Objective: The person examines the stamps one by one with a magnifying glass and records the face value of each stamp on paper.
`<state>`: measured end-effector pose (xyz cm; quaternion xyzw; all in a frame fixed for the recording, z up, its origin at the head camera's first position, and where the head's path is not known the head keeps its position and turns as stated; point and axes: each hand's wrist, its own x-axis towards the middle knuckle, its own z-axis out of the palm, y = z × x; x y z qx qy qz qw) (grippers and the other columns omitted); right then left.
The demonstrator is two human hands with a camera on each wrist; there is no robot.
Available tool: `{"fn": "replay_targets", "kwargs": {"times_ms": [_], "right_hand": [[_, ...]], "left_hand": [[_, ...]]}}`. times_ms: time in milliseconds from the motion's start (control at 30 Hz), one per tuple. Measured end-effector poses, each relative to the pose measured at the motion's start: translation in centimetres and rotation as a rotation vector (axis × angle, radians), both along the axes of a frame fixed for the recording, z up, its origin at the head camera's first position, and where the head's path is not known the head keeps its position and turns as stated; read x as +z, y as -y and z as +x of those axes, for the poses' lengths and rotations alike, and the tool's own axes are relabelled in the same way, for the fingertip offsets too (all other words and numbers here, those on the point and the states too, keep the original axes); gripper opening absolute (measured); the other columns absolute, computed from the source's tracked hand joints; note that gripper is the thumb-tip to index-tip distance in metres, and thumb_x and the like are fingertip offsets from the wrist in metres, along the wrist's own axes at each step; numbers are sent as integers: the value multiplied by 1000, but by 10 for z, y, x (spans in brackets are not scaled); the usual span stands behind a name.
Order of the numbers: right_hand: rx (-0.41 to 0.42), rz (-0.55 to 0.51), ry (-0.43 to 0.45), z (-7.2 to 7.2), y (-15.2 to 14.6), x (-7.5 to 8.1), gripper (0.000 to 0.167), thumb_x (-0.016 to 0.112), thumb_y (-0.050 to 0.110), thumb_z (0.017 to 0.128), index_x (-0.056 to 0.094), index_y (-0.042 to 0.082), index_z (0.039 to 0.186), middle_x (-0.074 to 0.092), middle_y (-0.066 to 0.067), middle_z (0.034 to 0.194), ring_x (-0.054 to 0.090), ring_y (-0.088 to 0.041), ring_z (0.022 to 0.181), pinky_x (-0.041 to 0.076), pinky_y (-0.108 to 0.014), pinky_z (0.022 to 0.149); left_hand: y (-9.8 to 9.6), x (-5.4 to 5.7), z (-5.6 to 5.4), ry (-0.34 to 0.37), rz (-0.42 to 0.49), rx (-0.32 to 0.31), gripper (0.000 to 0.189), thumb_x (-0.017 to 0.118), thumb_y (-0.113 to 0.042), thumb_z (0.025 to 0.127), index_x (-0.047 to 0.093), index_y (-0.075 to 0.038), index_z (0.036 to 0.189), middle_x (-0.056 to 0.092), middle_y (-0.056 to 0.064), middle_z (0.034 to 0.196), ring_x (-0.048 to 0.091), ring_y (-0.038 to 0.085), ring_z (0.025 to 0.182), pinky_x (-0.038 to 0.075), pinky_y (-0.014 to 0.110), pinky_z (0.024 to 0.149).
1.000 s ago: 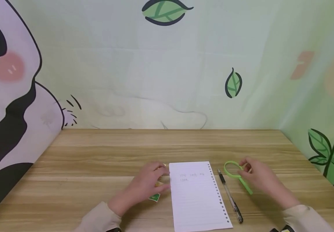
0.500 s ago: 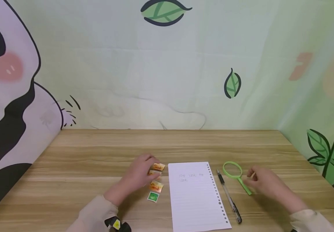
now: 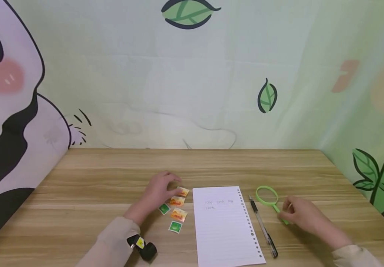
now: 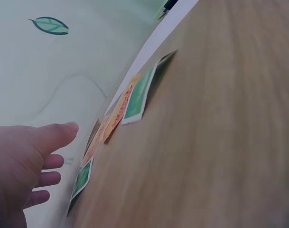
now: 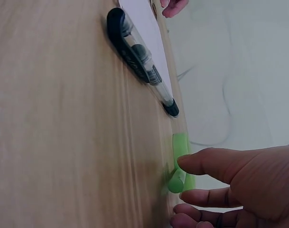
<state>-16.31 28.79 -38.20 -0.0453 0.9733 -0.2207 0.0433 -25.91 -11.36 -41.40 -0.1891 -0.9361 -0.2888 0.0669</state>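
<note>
My left hand [image 3: 156,190] is spread over the left side of the table, its thumb by the topmost orange stamp [image 3: 183,191]. Two other orange stamps, one of them an orange stamp [image 3: 179,214] lower down, lie below it. A green stamp [image 3: 164,208] lies near my wrist and a second green stamp [image 3: 175,226] at the bottom. In the left wrist view, the fingers [image 4: 51,178] hold nothing. My right hand [image 3: 307,215] is at the handle of a green magnifying glass [image 3: 275,207]. Its thumb and forefinger stand apart around the handle [image 5: 176,183]; contact is hard to tell.
A lined, hole-punched sheet of paper [image 3: 228,233] with handwriting at its top lies between the hands. A black clear-barrelled pen [image 3: 262,224] lies to its right. Behind the wooden table [image 3: 192,167] hangs a printed backdrop [image 3: 128,81].
My left hand has drawn up and left off the stamps, uncovering them, including the green one near the wrist. My right hand has moved from the lens rim down to the magnifying glass handle.
</note>
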Motion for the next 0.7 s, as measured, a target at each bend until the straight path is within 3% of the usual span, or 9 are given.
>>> {"fn": "replay_targets", "kwargs": {"times_ms": [267, 700], "right_hand": [[4, 15, -8, 1, 3, 0, 22, 73, 21, 81, 57, 6, 86, 59, 0, 73, 50, -13, 65, 42, -24, 54], [-2, 67, -40, 1, 6, -3, 14, 70, 14, 81, 57, 8, 81, 53, 1, 68, 44, -13, 61, 37, -22, 51]], "left_hand": [[2, -6, -8, 23, -7, -36, 17, 78, -26, 80, 73, -22, 96, 64, 1, 108, 57, 25, 108, 45, 45, 98], [6, -11, -7, -84, -42, -93, 15, 79, -23, 78, 74, -19, 91, 64, 2, 105, 57, 25, 103, 46, 45, 94]]}}
